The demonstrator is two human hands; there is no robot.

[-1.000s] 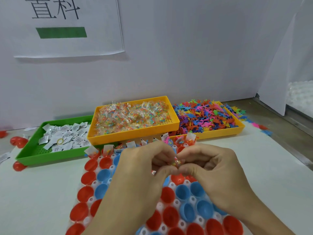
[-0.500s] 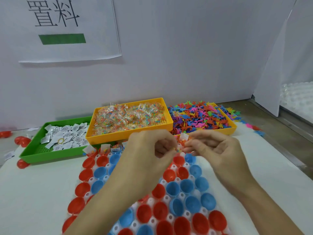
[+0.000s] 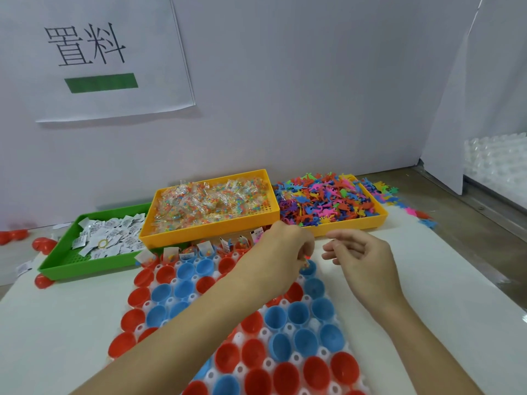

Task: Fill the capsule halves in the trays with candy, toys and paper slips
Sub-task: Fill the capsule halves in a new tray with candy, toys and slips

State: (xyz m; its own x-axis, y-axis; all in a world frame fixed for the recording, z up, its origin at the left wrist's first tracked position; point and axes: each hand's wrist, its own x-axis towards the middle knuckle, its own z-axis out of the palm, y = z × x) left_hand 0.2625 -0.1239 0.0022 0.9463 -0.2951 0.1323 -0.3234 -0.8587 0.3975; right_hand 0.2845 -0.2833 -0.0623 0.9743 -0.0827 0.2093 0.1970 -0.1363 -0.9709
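Bright, even overhead light; soft shadows under the trays; wide-angle bending at the edges; slight blur on the hands.

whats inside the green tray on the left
The green tray holds a loose pile of folded white paper slips with a yellow rubber band on top. Its near floor is bare; whatever lies under the pile is hidden.

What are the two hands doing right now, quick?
Left hand: fingers curled, pinching a small candy packet over a blue capsule half.
Right hand: open, fingers loosely relaxed, holding nothing.
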